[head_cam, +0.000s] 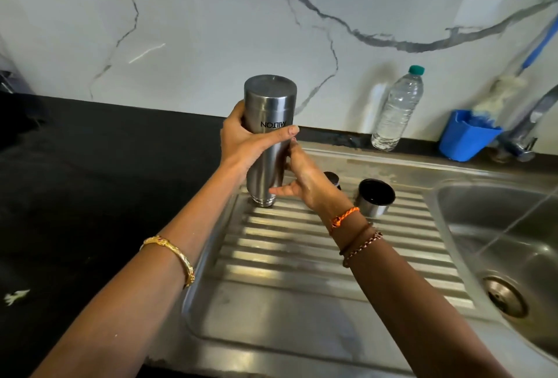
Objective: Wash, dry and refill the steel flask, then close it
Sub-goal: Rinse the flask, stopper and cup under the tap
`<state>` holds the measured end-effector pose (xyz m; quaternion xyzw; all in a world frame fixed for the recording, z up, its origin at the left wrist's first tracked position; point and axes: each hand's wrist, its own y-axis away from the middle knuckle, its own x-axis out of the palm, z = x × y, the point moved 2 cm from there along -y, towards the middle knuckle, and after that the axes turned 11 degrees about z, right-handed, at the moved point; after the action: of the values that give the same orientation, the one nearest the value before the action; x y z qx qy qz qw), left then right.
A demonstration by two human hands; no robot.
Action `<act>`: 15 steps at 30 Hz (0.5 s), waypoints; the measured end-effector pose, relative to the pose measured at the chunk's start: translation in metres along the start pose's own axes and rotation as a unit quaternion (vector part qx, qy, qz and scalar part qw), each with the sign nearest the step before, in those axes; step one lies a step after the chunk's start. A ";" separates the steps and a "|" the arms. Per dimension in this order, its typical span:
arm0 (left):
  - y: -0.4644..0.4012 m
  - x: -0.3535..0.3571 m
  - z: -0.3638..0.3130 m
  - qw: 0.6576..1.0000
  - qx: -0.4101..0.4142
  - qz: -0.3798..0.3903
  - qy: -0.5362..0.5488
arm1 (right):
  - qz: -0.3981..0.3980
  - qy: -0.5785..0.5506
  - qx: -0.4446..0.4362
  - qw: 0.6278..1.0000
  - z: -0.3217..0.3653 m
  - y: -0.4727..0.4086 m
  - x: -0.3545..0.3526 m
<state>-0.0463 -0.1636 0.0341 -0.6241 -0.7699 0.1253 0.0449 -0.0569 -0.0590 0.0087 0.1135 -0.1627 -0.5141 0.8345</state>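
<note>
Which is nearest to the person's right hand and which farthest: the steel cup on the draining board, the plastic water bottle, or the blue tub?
From the right hand, in the head view:
1. Steel cup, just to its right, on the ribbed draining board.
2. Plastic water bottle, farther back, against the wall.
3. Blue tub, farthest right, beside the tap.

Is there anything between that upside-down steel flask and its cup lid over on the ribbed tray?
Yes, partly. The steel flask stands mouth-down on the drainboard, gripped by the left hand. The right hand and a small inner stopper lie between it and the cup lid.
</note>
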 end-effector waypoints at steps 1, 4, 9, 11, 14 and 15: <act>-0.003 -0.003 0.003 1.000 -0.001 -0.001 0.003 | -0.005 -0.001 0.001 1.000 -0.001 -0.004 0.002; -0.008 -0.007 0.010 1.000 0.000 -0.002 0.015 | -0.019 0.002 0.000 1.000 0.000 -0.011 0.004; -0.014 -0.004 0.017 1.000 -0.005 0.007 0.023 | -0.025 -0.003 -0.011 1.000 -0.003 -0.018 0.002; -0.014 -0.003 0.022 0.999 -0.007 0.012 0.034 | -0.026 -0.005 -0.012 1.000 -0.006 -0.021 0.001; -0.011 0.000 0.031 0.999 -0.007 0.016 0.038 | -0.026 -0.003 -0.001 1.000 -0.009 -0.023 -0.002; -0.010 0.001 0.034 0.999 -0.007 0.017 0.040 | -0.027 -0.002 0.000 1.000 -0.008 -0.022 -0.003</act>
<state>-0.0639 -0.1689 0.0040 -0.6421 -0.7575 0.0955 0.0690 -0.0728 -0.0658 -0.0074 0.1170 -0.1614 -0.5367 0.8199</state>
